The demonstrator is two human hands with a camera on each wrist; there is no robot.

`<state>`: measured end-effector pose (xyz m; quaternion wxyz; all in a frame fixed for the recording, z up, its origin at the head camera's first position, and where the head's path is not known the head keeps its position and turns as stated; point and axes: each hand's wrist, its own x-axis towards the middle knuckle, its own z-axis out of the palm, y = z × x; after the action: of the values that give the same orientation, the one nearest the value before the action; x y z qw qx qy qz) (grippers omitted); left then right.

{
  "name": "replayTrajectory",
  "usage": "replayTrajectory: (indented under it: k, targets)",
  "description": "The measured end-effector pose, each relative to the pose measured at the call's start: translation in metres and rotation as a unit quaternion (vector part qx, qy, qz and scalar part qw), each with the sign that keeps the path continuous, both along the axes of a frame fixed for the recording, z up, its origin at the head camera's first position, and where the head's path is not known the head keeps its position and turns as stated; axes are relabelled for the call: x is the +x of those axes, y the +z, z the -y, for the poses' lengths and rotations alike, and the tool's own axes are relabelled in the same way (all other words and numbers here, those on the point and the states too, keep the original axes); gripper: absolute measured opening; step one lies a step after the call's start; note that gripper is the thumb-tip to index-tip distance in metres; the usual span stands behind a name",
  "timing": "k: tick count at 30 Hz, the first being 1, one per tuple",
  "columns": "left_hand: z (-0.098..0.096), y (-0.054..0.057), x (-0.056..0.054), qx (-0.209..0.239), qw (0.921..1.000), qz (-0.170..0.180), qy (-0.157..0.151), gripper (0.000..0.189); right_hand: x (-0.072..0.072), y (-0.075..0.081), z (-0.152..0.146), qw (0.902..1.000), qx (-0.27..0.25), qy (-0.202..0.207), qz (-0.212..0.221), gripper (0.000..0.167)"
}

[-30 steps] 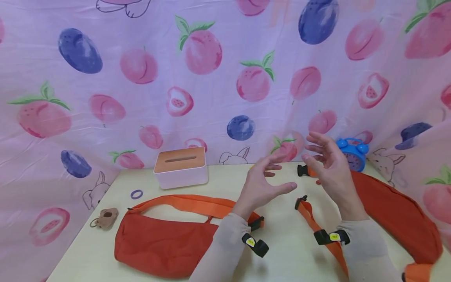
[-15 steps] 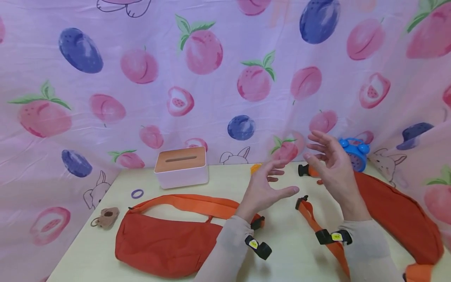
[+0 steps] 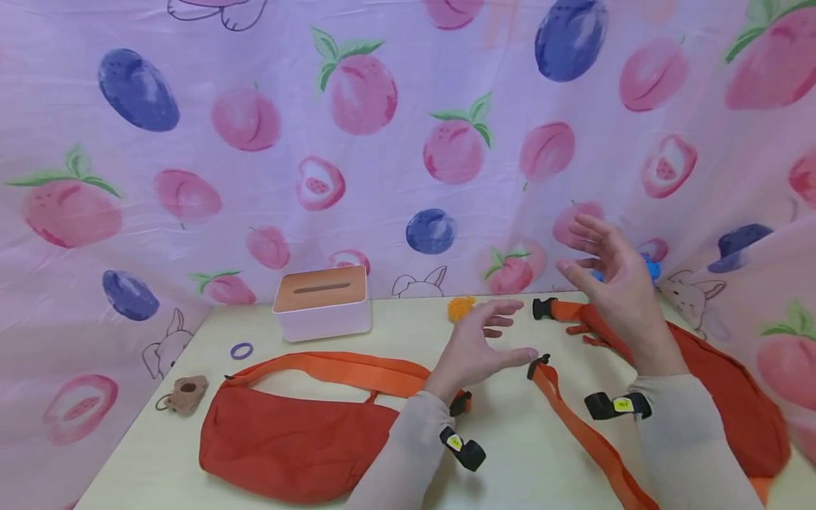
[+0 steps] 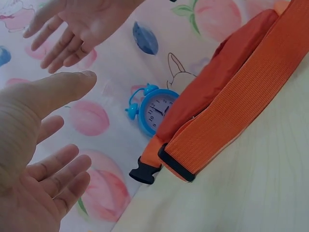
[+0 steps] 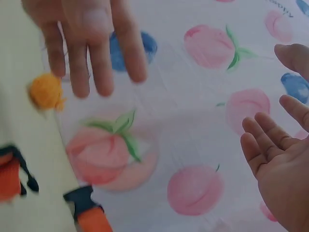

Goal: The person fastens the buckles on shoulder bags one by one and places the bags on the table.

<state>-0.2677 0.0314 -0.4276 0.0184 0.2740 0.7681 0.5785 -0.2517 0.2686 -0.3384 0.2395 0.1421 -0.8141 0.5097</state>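
Both hands hover above the pale table, apart, fingers spread and palms facing inward. My left hand (image 3: 474,350) is nearest the strap end of a red waist bag (image 3: 299,443), with its forearm over the bag's right part. Higher and farther right, my right hand (image 3: 615,297) overlaps a second red waist bag (image 3: 720,397) in the head view. Neither hand holds anything. The second bag's orange strap (image 3: 574,418) ends in a black buckle piece (image 3: 538,365) between the hands. Another black buckle (image 3: 544,309) lies behind it. The alarm clock (image 4: 157,113) is mostly hidden by my right hand in the head view.
A white tissue box (image 3: 325,322) with a wooden lid stands at the back. A fuzzy orange ball (image 3: 460,307) is behind my left hand. A purple ring (image 3: 241,350) and a brown plush keychain (image 3: 185,394) lie at the left. A fruit-print curtain (image 3: 382,177) hangs behind.
My right hand has risen and moved right, covering most of the clock and uncovering the second bag's red zipper pulls. My left hand has lowered slightly, and the orange ball now shows fully.
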Motion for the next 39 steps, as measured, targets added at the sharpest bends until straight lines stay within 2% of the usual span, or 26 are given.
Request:
replayTrajectory:
  k: [4,9,15,22,31,33,39]
  targets:
    - [0.000,-0.003,0.000,-0.007,0.9999,0.011,-0.005,0.069,-0.013,-0.009,-0.021,0.9989,0.030,0.002,0.037,0.075]
    - [-0.003,-0.009,0.001,-0.014,0.9993,0.025,-0.024,0.071,-0.030,-0.035,-0.043,0.9924,0.084,0.004,0.090,0.084]
    - [-0.007,-0.018,0.000,-0.038,0.9972,0.050,-0.042,0.071,-0.052,-0.070,-0.059,0.9835,0.095,0.032,0.150,0.092]
    - [-0.012,-0.027,0.000,-0.058,0.9932,0.064,-0.078,0.070,-0.072,-0.094,-0.065,0.9704,0.103,0.046,0.213,0.102]
    - [-0.014,-0.031,0.002,-0.079,0.9864,0.082,-0.119,0.057,-0.078,-0.112,-0.070,0.9625,0.138,0.046,0.229,0.095]
    - [-0.015,-0.031,0.003,-0.089,0.9848,0.087,-0.121,0.054,-0.078,-0.114,-0.071,0.9589,0.152,0.046,0.235,0.089]
    - [-0.014,-0.031,0.003,-0.107,0.9833,0.098,-0.109,0.046,-0.078,-0.121,-0.071,0.9523,0.214,0.026,0.216,0.067]
